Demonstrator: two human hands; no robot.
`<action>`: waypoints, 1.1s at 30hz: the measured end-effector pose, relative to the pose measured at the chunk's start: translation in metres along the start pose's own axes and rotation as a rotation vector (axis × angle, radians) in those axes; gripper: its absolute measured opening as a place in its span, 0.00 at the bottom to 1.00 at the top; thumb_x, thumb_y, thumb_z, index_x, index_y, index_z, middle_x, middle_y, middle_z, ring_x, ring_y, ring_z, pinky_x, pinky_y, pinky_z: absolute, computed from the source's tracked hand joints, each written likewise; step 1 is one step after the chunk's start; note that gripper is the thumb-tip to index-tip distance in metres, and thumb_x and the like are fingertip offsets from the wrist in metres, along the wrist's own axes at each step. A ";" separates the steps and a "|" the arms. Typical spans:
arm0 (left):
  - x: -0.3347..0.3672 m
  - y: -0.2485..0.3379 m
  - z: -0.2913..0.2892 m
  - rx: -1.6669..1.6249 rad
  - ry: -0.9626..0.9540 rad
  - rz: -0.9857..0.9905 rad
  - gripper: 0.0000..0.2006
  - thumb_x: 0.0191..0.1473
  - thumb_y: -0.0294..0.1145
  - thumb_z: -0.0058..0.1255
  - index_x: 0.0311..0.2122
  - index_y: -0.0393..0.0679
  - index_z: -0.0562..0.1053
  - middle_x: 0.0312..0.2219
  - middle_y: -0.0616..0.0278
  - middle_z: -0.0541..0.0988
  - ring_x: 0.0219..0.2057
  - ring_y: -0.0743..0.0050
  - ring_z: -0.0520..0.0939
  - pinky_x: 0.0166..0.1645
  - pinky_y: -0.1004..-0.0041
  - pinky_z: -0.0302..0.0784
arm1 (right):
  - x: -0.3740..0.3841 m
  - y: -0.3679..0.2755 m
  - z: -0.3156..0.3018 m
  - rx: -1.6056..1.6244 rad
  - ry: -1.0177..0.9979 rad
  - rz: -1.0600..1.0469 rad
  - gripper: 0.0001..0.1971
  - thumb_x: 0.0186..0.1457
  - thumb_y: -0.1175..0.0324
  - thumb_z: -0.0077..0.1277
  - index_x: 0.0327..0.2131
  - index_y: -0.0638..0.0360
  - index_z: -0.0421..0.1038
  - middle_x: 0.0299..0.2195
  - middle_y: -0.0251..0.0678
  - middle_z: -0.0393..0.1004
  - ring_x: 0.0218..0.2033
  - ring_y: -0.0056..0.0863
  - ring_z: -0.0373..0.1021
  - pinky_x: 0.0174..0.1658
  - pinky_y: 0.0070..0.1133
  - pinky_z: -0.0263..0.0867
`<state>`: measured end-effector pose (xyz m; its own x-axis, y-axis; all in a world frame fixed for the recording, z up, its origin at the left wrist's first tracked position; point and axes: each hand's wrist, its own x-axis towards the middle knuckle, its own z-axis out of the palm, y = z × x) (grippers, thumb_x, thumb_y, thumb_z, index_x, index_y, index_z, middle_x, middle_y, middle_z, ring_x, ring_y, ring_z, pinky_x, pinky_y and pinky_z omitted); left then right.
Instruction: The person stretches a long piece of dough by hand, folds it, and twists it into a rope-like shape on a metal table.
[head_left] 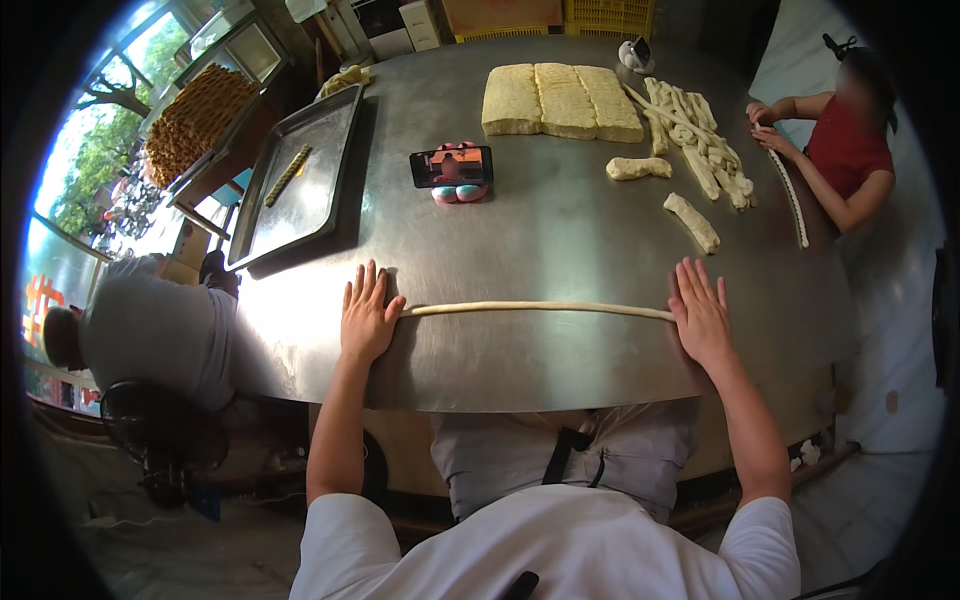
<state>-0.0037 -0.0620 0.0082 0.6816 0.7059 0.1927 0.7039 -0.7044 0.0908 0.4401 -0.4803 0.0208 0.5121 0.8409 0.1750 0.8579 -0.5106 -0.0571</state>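
Note:
A long thin rope of dough (540, 306) lies crosswise on the metal table in front of me. My left hand (370, 318) rests flat over its left end, fingers stretched out and pointing away from me. Over the right end, my right hand (702, 310) lies flat in the same way, its fingers slightly spread. Both palms hide the tips of the rope. Beyond my right hand sits a short, thick strip of dough (692, 223), with another short piece (639, 168) a little farther back.
A scored dough slab (560, 100) and a heap of dough strips (700, 140) occupy the far right. A phone (452, 167) stands mid-table. At left, a metal tray (335, 150) holds one twisted dough stick (288, 175). A co-worker (850, 150) handles a dough rope at right; another person (155, 330) sits left.

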 end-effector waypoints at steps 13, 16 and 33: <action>-0.049 -0.024 0.008 -0.091 -0.060 0.005 0.39 0.74 0.60 0.41 0.76 0.38 0.62 0.79 0.45 0.56 0.81 0.47 0.52 0.82 0.50 0.45 | -0.101 0.020 -0.021 0.105 -0.191 -0.048 0.34 0.78 0.51 0.35 0.78 0.58 0.54 0.80 0.41 0.52 0.82 0.37 0.45 0.81 0.45 0.37; -0.010 -0.005 0.013 0.058 -0.079 -0.149 0.42 0.73 0.65 0.36 0.76 0.38 0.61 0.78 0.39 0.56 0.80 0.40 0.53 0.82 0.47 0.43 | -0.065 0.029 -0.022 0.016 -0.163 0.009 0.34 0.78 0.49 0.36 0.78 0.59 0.54 0.80 0.40 0.52 0.82 0.38 0.43 0.82 0.47 0.33; -0.030 0.041 -0.121 -0.981 -0.945 -0.125 0.13 0.74 0.40 0.53 0.44 0.39 0.79 0.25 0.68 0.76 0.28 0.80 0.77 0.35 0.75 0.72 | -0.024 0.030 -0.094 1.008 -0.777 0.170 0.07 0.71 0.70 0.55 0.40 0.63 0.77 0.28 0.25 0.75 0.28 0.11 0.68 0.33 0.18 0.66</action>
<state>-0.0201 -0.1209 0.1247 0.7785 0.2700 -0.5667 0.6106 -0.1162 0.7834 0.4501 -0.5325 0.1069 0.2147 0.8360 -0.5050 0.2571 -0.5472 -0.7966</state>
